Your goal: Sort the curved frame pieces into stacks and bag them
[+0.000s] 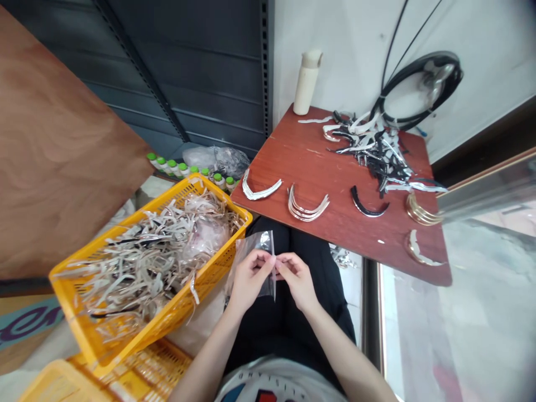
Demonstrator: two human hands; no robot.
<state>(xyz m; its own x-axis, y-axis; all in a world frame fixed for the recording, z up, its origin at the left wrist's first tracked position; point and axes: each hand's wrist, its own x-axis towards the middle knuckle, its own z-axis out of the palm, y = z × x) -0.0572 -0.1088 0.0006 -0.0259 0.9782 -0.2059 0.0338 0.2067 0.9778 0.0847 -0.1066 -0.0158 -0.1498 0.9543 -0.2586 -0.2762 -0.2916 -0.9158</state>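
Over my lap, a clear plastic bag (pixel 252 245) is pinched at its right-hand edge between my two hands. My left hand (pixel 252 274) lies over the bag with thumb and index finger closed on it. Thumb and fingers of my right hand (pixel 296 276) are pressed together at the same edge, touching the left fingertips. Just beyond, on the red-brown table (pixel 335 234), curved strips lie in small groups: white ones (pixel 260 192), silvery ones (pixel 307 209), a black one (pixel 369 209), gold ones (pixel 421 212) and a single white-and-gold one (pixel 421 251).
A yellow crate (pixel 209 273) full of tangled strips (pixel 146 257) stands at my left. A pile of black and white strips (pixel 377 145) covers the table's back right, near a cream tube (pixel 307 82) and coiled black cable (pixel 450 61). Green-capped bottles (pixel 183 167) line the floor behind.
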